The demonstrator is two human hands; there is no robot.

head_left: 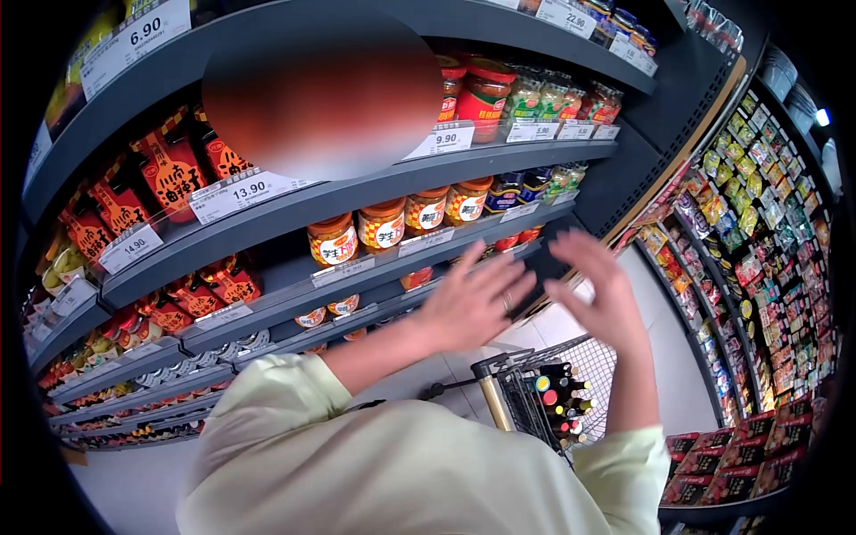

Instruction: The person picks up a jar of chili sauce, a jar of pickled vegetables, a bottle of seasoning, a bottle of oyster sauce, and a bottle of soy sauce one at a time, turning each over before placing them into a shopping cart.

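My left hand is raised in front of the lower shelves, fingers spread, with a ring on one finger and nothing held. Beside it, to the right, my right hand is up with its fingers apart, also holding nothing; both are slightly motion-blurred. Nearest behind my left hand stands a row of jars with checkered orange labels on a shelf. Below my hands sits a shopping cart containing several dark bottles with coloured caps. Neither hand touches the cart or the jars.
Red bottles fill the left of the upper shelf, above price tags. Red and green-labelled jars stand farther right. A blurred patch covers part of that shelf. A rack of packets and red packages line the right side.
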